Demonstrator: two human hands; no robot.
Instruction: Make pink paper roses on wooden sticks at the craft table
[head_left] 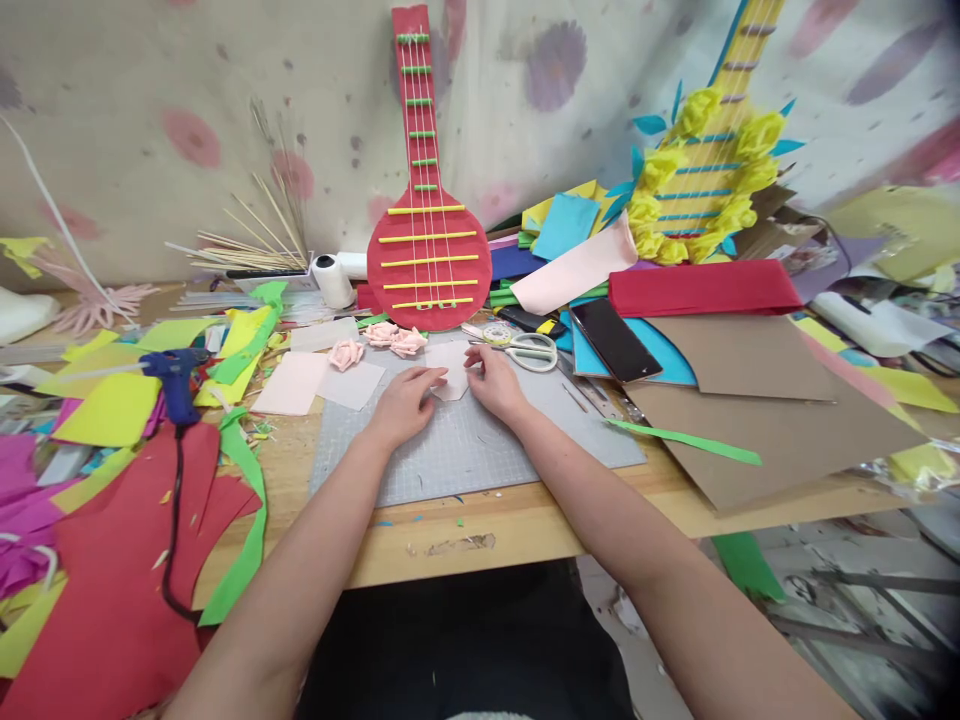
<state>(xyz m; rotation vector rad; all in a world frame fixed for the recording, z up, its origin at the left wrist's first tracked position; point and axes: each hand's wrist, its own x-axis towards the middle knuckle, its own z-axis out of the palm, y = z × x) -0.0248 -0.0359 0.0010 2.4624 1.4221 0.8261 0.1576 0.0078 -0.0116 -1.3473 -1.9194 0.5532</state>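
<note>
A small piece of pale pink paper (452,385) is between my two hands, over the grey cutting mat (487,465). At its left edge, my left hand (405,405) has its fingers bent around the paper's side. My right hand (495,382) is curled, its thumb and fingertips at the right edge. Beyond the hands lie folded pink paper roses (394,338), with one more rose (346,354) to the left. More pale pink squares (289,383) rest left of my left hand. White-handled scissors (534,350) lie just past my right hand.
A red paper lute (429,255) leans at the back, a yellow one (705,170) to its right. Left are a blue glue gun (176,385) and red paper (127,560). Right are a phone (615,341), brown cardboard (765,440) and a green strip (690,440).
</note>
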